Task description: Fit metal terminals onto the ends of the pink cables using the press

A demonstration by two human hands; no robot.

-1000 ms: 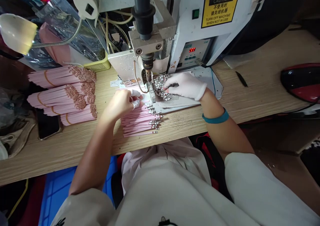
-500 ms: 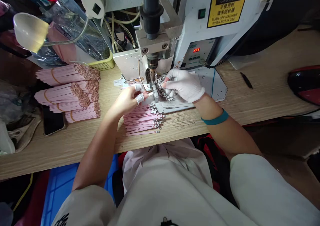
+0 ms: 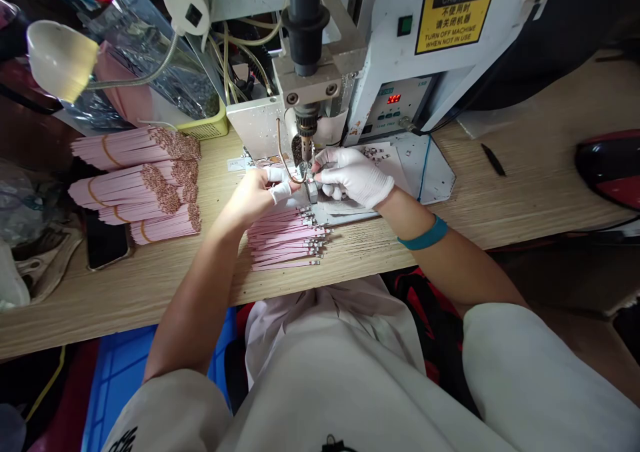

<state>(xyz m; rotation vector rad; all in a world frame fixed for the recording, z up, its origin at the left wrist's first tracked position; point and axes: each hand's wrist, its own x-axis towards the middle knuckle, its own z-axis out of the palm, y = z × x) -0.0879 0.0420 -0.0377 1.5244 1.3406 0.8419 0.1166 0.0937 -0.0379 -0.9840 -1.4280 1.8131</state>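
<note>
My left hand point(image 3: 260, 191), with white covers on its thumb and finger, pinches what looks like a pink flat cable at the left side of a small metal fixture point(image 3: 312, 192). My right hand point(image 3: 356, 179), in a white glove with bare fingertips, reaches the same fixture from the right. Its thumb and index finger are pinched together, but the thing between them is too small to make out. Just above stands a soldering tip point(image 3: 306, 147) with a thin bent solder tube point(image 3: 281, 149). Pink flat cables point(image 3: 280, 239) with metal connectors on their ends lie below my hands.
Banded bundles of pink cables point(image 3: 125, 189) lie at the left beside a phone point(image 3: 106, 239). A lamp point(image 3: 63, 62) leans over them. The machine's control panel point(image 3: 397, 109) stands behind my right hand. A black pen-like piece point(image 3: 493, 159) lies on the wooden table point(image 3: 530, 199).
My right hand has moved left from the heap of small metal connectors to the fixture under the tip. My left hand stays at the fixture, slightly shifted. The red display reading has changed.
</note>
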